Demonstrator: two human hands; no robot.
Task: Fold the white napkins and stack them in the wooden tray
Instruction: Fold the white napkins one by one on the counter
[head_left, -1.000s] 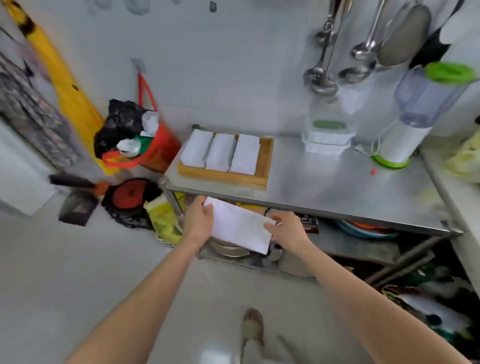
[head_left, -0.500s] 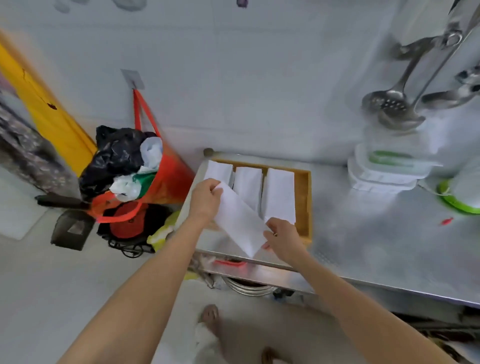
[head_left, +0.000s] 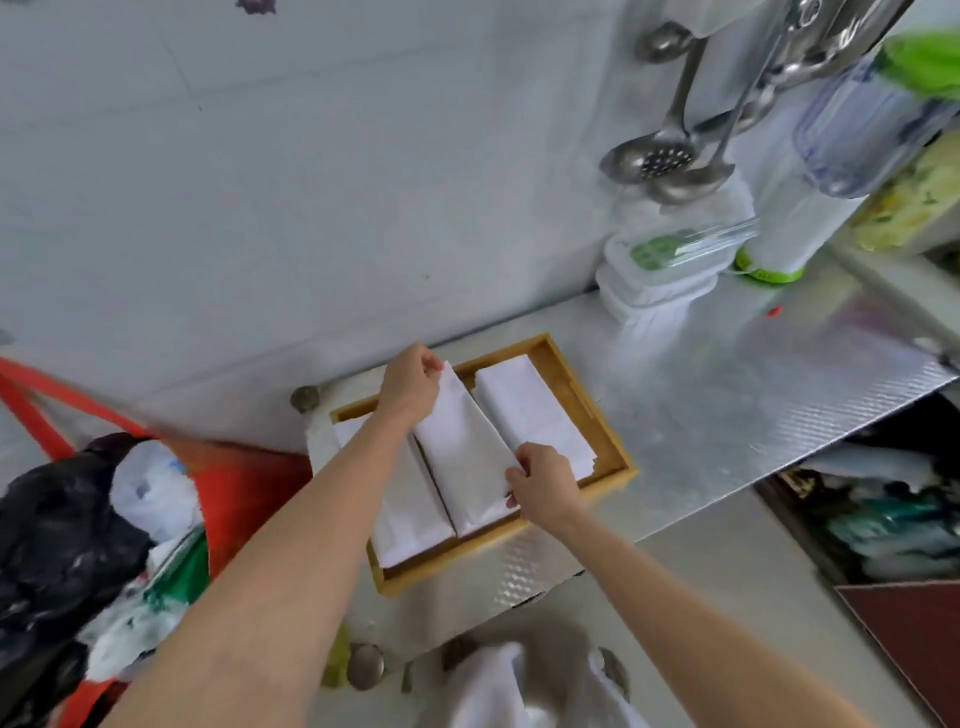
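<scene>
Pinched at opposite ends by left hand (head_left: 410, 384) and right hand (head_left: 543, 480), folded napkin (head_left: 465, 452) over wooden tray's (head_left: 613, 457) middle stack, filled stacks either side, placement nearly done.

White napkins (head_left: 470, 457) fill your tan wooden tray (head_left: 608, 436) on embossed silver steel table (head_left: 753, 395); beside it, a red bag (head_left: 244, 488).

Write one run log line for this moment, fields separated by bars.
step: placing folded napkin | left hand: pinches far end | right hand: pinches near end | over middle pile, wooden tray
</scene>
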